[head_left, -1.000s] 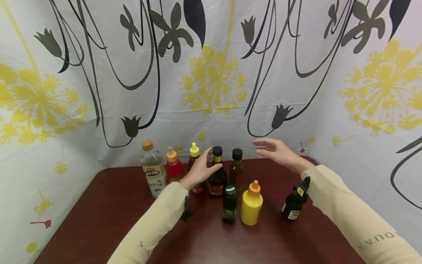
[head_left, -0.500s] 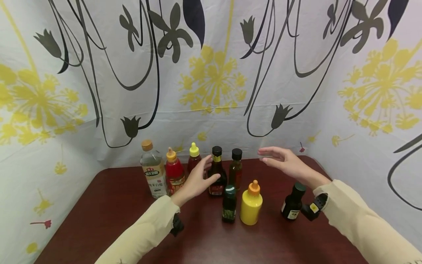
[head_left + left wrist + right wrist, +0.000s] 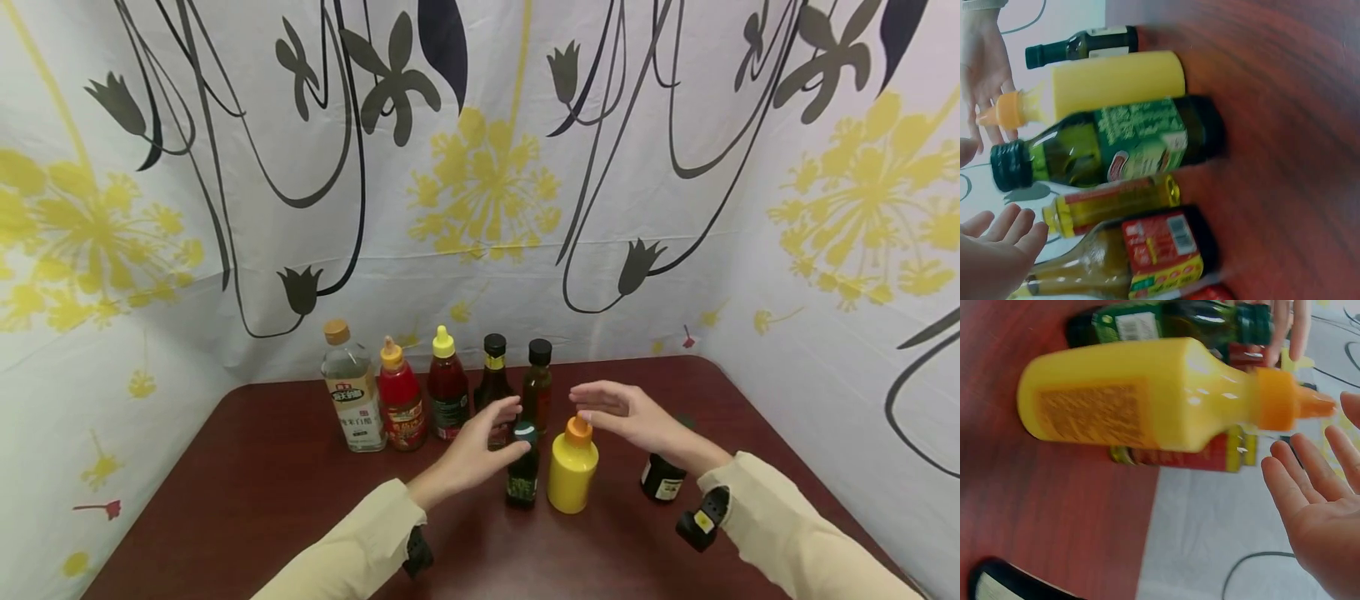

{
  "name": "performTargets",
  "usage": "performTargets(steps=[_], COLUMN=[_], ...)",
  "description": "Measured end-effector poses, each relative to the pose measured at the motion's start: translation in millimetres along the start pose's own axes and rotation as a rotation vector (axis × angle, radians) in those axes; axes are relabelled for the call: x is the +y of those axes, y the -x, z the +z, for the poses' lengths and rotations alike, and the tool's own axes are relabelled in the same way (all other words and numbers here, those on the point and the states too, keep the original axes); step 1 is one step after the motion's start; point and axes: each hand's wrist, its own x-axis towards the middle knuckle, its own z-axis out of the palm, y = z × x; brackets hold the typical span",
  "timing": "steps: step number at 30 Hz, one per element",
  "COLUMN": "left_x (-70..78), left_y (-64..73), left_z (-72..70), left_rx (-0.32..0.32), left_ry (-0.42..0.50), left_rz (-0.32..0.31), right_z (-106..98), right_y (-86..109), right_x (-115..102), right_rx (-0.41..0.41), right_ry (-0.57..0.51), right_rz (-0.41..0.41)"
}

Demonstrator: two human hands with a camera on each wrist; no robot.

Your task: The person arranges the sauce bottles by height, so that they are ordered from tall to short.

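Observation:
My left hand (image 3: 476, 450), fingers spread and relaxed, hovers beside the small dark green bottle (image 3: 521, 483) with a green cap. The left wrist view shows a gap between my fingers (image 3: 1019, 231) and that bottle's cap (image 3: 1010, 165). My right hand (image 3: 637, 422) is by the orange nozzle of the yellow squeeze bottle (image 3: 572, 477), its fingers loosely bent. In the right wrist view the nozzle (image 3: 1316, 404) points toward the open palm (image 3: 1329, 531), with nothing held. Both bottles stand upright on the table.
At the back of the dark red table (image 3: 247, 467) stand a clear vinegar bottle (image 3: 358, 417), two red squeeze bottles (image 3: 402, 404) (image 3: 448, 392), a black-capped sauce bottle (image 3: 493, 379) and a slim black-capped bottle (image 3: 537, 392). A dark bottle (image 3: 663, 479) stands right, partly behind my right hand. Patterned cloth (image 3: 487, 183) hangs behind.
Both hands have come down and nearer to me, from the back row to the two front bottles. My right hand also went left from half a second ago. The bottles stay in place.

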Motion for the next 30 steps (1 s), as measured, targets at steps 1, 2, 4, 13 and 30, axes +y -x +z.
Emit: performTargets(steps=[1, 2, 4, 13, 30], left_x=[3.5, 7.2, 13.9, 10.7, -22.2], left_y=[1.5, 3.0, 6.2, 7.2, -3.1], left_z=[1.9, 3.5, 6.0, 17.9, 22.0], left_rx=[-0.002, -0.001, 0.001, 0.054, 0.144], left_ry=[0.006, 0.007, 0.015, 0.047, 0.015], left_rz=[0.0, 0.001, -0.006, -0.012, 0.174], right_z=[3, 5, 9, 24, 27], right_y=[0.5, 0.9, 1.7, 3.4, 6.0], right_x=[2, 4, 8, 24, 22], right_rx=[-0.009, -0.017, -0.027, -0.027, 0.046], right_ry=[-0.003, -0.006, -0.008, 0.035, 0.054], right_rz=[-0.001, -0.008, -0.02, -0.138, -0.116])
